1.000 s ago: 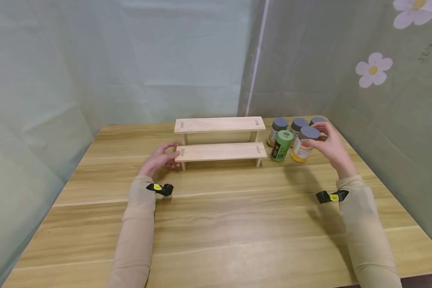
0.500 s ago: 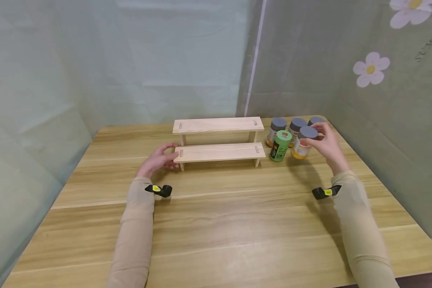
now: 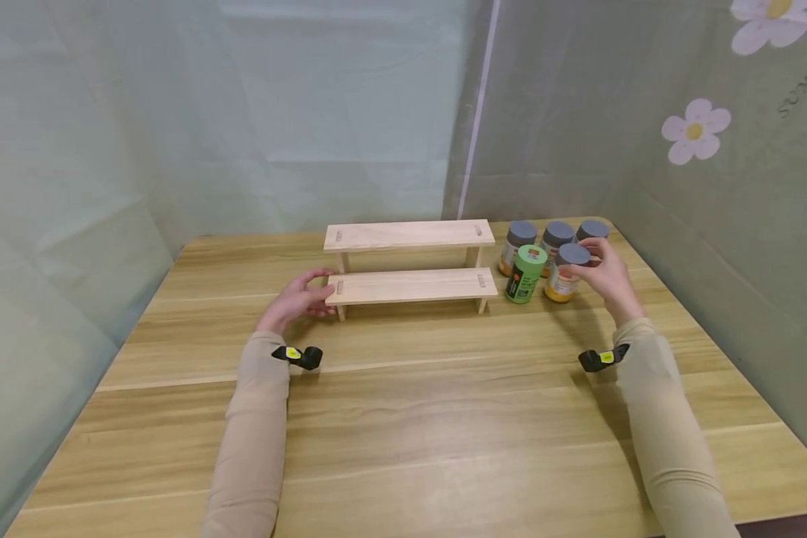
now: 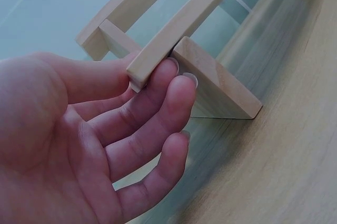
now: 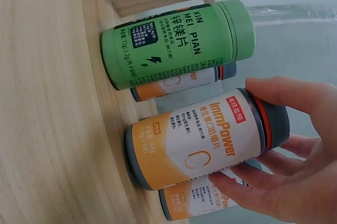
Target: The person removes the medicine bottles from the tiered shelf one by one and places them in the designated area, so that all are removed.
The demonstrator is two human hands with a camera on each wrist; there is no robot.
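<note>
A two-tier wooden rack (image 3: 410,258) stands at the back middle of the table. My left hand (image 3: 302,295) rests at the left end of its lower board (image 4: 184,24), relaxed fingertips (image 4: 171,69) touching the end and the leg. To the right of the rack is a group of jars. My right hand (image 3: 598,269) grips an orange-labelled jar (image 3: 563,275) by its grey lid, thumb on one side and fingers on the other (image 5: 239,132). This jar (image 5: 200,145) is upright, its base at the table surface. A green jar (image 3: 526,273) stands just left of it (image 5: 174,42).
Three more grey-lidded orange jars (image 3: 557,233) stand behind, near the table's back right corner. The wooden table (image 3: 403,418) stretches bare toward me. Greenish curtains close in the back, left and right sides.
My right hand with the orange jar has shifted slightly back toward the other jars. The left hand stays at the rack's left end.
</note>
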